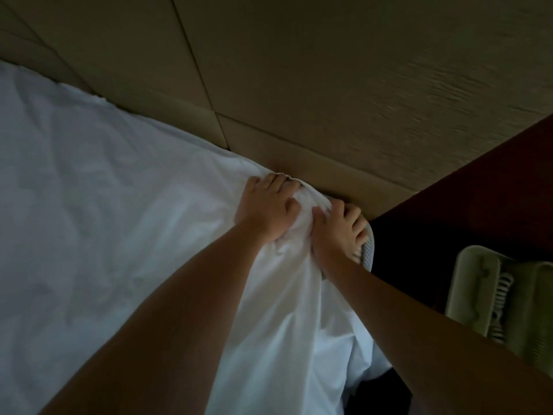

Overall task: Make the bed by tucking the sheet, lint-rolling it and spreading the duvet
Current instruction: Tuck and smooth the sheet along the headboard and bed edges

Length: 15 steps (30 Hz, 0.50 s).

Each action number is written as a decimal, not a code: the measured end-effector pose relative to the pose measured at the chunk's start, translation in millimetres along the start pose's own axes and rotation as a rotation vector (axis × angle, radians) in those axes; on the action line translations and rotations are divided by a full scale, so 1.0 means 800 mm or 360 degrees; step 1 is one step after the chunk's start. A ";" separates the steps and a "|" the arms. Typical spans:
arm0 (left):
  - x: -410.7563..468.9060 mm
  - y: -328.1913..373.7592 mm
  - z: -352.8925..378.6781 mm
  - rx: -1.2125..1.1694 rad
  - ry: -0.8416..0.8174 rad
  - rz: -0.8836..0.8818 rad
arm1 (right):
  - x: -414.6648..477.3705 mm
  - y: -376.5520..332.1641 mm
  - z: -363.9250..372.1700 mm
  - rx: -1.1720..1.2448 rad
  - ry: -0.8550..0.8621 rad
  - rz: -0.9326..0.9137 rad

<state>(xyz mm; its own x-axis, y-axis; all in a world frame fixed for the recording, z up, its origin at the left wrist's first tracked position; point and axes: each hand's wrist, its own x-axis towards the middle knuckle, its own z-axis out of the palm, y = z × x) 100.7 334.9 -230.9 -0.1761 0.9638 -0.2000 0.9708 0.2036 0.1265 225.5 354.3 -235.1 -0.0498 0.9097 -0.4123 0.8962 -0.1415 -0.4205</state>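
We grip the sheet (pixel 119 205) where it bunches over the mattress (pixel 368 250) corner, against the headboard (pixel 299 85) — left hand (pixel 266 208) and right hand (pixel 338 232) side by side, fingers curled into its folds — likely to pull it taut for tucking.

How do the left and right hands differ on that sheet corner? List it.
The left hand sits on the bed's top, near the wall panel. The right hand wraps over the corner's side, beside the exposed mattress edge. The left hand's fingers curl into bunched cloth, while the right hand's splay down the edge. Both grip the white sheet at the same corner.
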 end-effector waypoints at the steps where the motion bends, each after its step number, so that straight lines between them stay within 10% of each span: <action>1: 0.000 -0.001 0.001 0.0002 0.0005 0.0003 | 0.000 0.000 0.001 -0.0005 0.0006 -0.0001; 10: 0.000 -0.004 -0.006 -0.0042 -0.0070 0.0043 | 0.002 -0.007 -0.047 0.0072 -0.0316 -0.0080; 15: 0.008 0.002 -0.023 -0.0365 -0.0130 -0.0091 | 0.009 0.003 -0.086 0.1475 -0.1042 0.0418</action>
<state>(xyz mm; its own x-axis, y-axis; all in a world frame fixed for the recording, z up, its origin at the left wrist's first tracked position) 98.5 344.4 -214.4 -0.2068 0.9344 -0.2902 0.8958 0.3000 0.3278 257.8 387.4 -183.7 -0.3712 0.4729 -0.7991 0.2605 -0.7730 -0.5785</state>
